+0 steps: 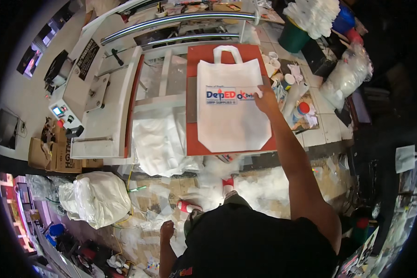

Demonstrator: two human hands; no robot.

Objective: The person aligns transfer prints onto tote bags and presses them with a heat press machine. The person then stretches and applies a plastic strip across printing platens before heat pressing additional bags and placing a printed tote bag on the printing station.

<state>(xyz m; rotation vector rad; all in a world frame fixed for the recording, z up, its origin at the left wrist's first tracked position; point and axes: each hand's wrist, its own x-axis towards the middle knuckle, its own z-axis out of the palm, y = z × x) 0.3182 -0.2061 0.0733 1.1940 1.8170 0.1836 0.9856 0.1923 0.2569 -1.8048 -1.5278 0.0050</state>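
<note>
Printed strip being set on the bag, press not yet closed

A white non-woven tote bag with loop handles (229, 104) is laid flat on the red rectangular platen (194, 148) of the heat press; a small printed transfer strip (229, 95) is pinned at its right end by the right hand (265, 99), fingers flat and pressed down on it. The left hand (166, 230) is hung low by the floor, loosely curled, holding nothing. Placement looks nearly done; pressing is judged still ahead.

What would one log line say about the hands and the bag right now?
right hand: fingertips on printed strip on white tote bag | bag: flat on red pad | left hand: fist, hanging low, empty
</note>
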